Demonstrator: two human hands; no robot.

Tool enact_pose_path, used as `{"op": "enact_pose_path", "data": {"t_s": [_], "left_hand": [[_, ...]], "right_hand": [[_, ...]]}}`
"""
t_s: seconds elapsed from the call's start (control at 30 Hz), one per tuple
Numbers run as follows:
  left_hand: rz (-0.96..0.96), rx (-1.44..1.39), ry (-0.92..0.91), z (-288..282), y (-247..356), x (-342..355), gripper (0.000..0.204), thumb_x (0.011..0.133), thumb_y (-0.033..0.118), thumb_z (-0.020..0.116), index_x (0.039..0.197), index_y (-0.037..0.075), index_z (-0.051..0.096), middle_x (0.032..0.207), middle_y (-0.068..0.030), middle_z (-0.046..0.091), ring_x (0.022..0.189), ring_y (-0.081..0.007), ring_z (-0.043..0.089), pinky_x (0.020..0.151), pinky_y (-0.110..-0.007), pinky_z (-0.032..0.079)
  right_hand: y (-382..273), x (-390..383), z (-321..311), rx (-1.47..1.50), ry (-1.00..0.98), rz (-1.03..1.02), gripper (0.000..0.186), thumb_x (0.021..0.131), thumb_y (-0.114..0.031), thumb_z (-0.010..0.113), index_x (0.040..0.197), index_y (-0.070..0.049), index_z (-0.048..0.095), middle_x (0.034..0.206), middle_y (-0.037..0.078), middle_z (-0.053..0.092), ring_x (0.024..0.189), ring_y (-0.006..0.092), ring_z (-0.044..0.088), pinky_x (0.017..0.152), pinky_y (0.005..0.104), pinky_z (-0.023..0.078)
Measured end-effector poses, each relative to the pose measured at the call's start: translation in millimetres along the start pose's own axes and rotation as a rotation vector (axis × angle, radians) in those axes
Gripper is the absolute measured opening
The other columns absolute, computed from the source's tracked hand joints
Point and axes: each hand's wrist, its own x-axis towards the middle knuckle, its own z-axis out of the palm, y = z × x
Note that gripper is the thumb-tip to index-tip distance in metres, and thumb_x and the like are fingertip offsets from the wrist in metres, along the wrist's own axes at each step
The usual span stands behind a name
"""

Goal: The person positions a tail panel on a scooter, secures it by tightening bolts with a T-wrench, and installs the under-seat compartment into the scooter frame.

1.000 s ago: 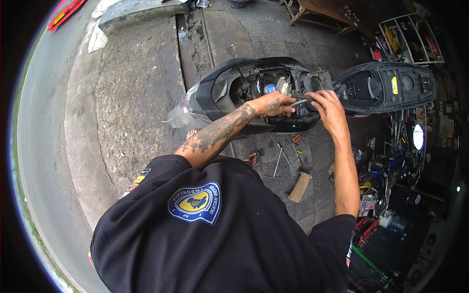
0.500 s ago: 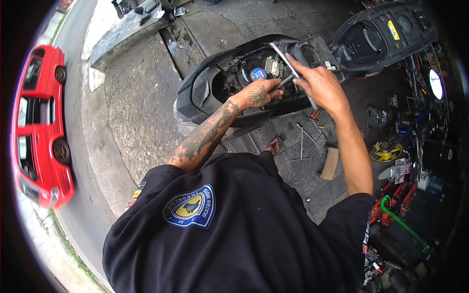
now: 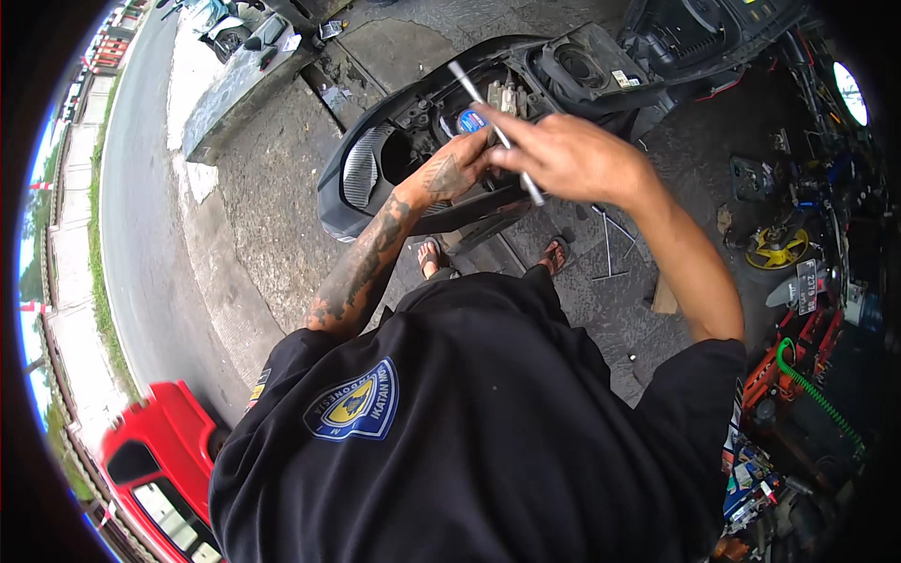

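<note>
Rod held up at two hands over an opened scooter

A slim metal rod (image 3: 501,136) slants over the open middle of the black scooter (image 3: 404,98), its upper end toward the top left and its lower end toward the right forearm. The right hand (image 3: 572,158) is at the rod: its index finger reaches across it and the thumb lies close beside, but blur hides the contact, so I cannot tell whether these fingers grasp it. The left hand (image 3: 457,167) is just beside the rod with its fingers curled; their tips are hidden, and I cannot tell what they grasp.

Near the left hand, inside the scooter, are a round blue cap (image 3: 472,120) and a pale metal part (image 3: 508,98). The seat (image 3: 690,38) is swung open at the upper right, its underside showing. On the floor (image 3: 601,324) lie a T-shaped tool (image 3: 608,246) and a brown block (image 3: 664,296). A yellow wheel (image 3: 779,247) and a green coiled hose (image 3: 821,394) are farther right.
</note>
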Motion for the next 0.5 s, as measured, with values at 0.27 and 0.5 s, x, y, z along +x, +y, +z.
{"op": "enact_pose_path", "data": {"t_s": [0.27,0.5], "left_hand": [[-0.046,-0.071,-0.036,1,25,14,0.025,0.092,0.009,0.055,0.114,-0.002,0.056,0.086,-0.0177,0.065,0.083,-0.0287,0.065,0.076,-0.038,0.05],[0.146,0.055,-0.042,11,4,13,0.027,0.097,0.019,0.055,0.116,0.001,0.056,0.108,-0.0203,0.064,0.103,-0.0292,0.062,0.084,-0.041,0.049]], "right_hand": [[36,20,18,-0.433,0.588,-0.127,0.055,0.101,-0.041,0.042,0.145,-0.008,0.04,0.093,0.02,0.069,0.09,0.0294,0.067,0.102,0.0438,0.035],[12,22,39,0.068,0.604,-0.423,0.058,0.1,-0.037,0.046,0.146,-0.003,0.035,0.092,0.024,0.068,0.092,0.0404,0.066,0.093,0.0449,0.048]]}}
